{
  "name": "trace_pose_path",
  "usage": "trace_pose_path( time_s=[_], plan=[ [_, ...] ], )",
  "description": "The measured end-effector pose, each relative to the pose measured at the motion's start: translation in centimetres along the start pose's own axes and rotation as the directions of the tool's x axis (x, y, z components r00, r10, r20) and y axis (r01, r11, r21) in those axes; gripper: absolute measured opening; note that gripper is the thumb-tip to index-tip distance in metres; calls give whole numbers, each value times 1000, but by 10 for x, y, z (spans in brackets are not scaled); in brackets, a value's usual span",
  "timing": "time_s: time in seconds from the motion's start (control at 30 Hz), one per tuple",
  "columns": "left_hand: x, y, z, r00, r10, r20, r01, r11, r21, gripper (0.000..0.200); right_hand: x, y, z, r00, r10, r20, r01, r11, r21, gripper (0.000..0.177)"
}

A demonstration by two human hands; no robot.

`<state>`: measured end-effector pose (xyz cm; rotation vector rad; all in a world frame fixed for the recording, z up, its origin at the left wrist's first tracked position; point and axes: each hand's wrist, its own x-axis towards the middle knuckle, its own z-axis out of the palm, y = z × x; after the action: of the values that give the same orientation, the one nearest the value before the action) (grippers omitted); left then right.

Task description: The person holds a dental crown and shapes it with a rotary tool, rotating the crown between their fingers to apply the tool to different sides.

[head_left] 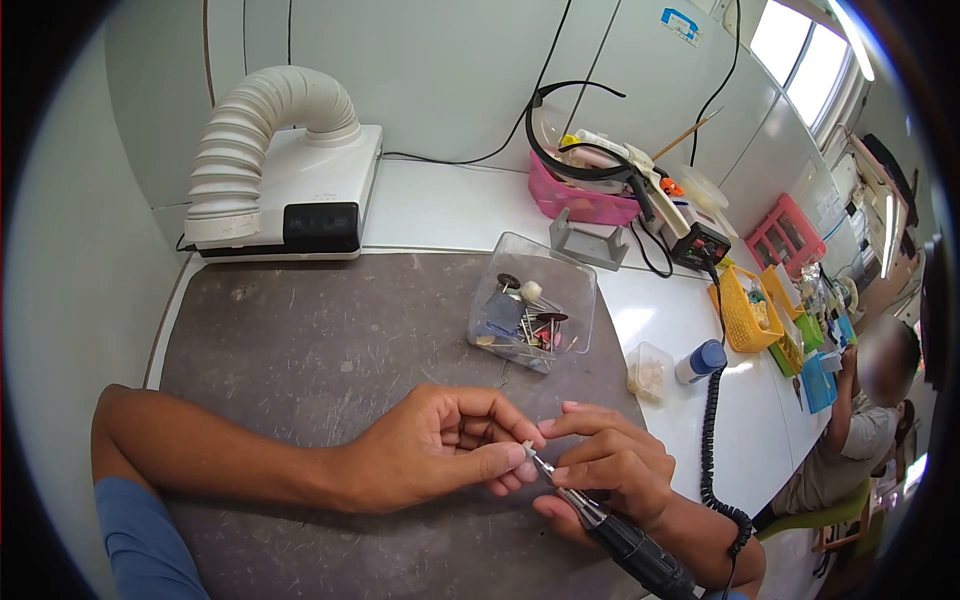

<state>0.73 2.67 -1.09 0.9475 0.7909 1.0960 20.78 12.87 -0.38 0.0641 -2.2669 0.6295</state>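
Note:
My left hand (440, 450) is closed, pinching a small whitish piece (528, 449) between thumb and index finger; its exact kind is too small to make out. My right hand (620, 465) grips a black and silver rotary handpiece (638, 552) from the right. The handpiece's tip points up and left, meeting the small piece or stopping very near it. Both hands are over the dark scratched mat (330, 340), with their fingertips close together. Beyond them stands a clear plastic box (545, 300) of rotary bits and discs.
A white machine with a ribbed hose (270, 130) stands back left. A pink basket (580, 195) holds goggles and tools. A small clear tub (650, 372) and a blue-capped bottle (701, 361) stand right, near the coiled cord (710, 440). Another person (840, 440) sits far right.

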Motion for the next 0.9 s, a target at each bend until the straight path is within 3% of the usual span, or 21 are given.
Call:
trace_pose_path(
  time_s=[0.47,0.57,0.67,0.9],
  plan=[
    [-1,1,2,999,-1,-42,3,999,40,20,-4,3,-4,999,-14,-41,14,1000,-17,34],
    [0,-3,1,997,42,-57,-38,997,65,21,0,-11,-2,1000,-3,-24,4,999,46,32],
    [-1,-1,3,997,26,-79,-22,999,48,20,1,-16,-2,995,-6,95,0,998,66,33],
    [-2,1,3,997,23,-77,-20,999,37,22,-1,-15,-2,995,-10,96,6,999,39,33]
  ],
)
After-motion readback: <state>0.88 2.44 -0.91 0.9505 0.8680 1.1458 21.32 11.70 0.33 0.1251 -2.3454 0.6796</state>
